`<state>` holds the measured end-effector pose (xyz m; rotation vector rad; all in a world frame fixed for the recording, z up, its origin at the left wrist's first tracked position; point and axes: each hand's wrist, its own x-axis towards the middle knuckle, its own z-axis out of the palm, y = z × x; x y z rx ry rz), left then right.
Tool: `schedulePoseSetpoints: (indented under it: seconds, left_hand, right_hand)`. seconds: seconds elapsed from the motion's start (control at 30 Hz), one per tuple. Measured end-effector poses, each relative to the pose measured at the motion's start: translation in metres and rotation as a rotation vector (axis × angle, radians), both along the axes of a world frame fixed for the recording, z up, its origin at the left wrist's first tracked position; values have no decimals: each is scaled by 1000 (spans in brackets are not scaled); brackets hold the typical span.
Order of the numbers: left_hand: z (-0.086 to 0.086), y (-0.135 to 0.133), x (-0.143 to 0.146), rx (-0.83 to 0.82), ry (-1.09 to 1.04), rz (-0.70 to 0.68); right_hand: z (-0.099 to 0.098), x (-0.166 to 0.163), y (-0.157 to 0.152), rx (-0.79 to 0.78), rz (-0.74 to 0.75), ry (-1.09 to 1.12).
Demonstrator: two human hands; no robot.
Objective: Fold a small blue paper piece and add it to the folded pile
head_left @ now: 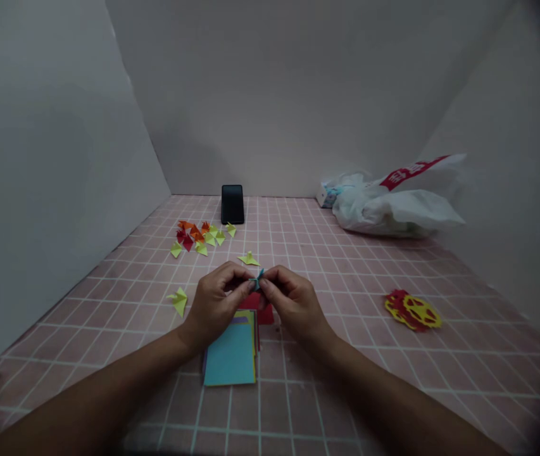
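Note:
A small folded piece of blue paper (257, 280) is pinched between my two hands, above the middle of the table. My left hand (217, 304) grips its left side with thumb and fingers. On the right side, my right hand (295, 301) pinches it the same way. Much of the folded paper is hidden by the fingertips. Below my hands lies a stack of coloured square paper (230, 354) with a light blue sheet on top. Some red paper (264, 313) shows behind the stack, partly covered by my hands. A yellow paper crane (249, 258) rests just beyond my fingers.
Several orange, red and yellow paper cranes (197, 233) cluster at the back left; another yellow crane (179, 301) lies left of my hand. A black phone (232, 204) leans behind them. Red and yellow paper cut-outs (414, 310) lie right, a white plastic bag (388, 209) back right.

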<state>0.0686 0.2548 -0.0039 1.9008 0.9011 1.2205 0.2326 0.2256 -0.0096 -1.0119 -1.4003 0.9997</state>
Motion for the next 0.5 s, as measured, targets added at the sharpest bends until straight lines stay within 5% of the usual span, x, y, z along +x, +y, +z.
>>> schedulePoseSetpoints:
  seconds: [0.23, 0.5]
  left_hand:
    - [4, -2, 0, -35, 35, -23]
    - [6, 0, 0, 77, 121, 6]
  right_hand:
    - [-2, -1, -2, 90, -133, -186]
    - [1, 0, -2, 71, -76, -185]
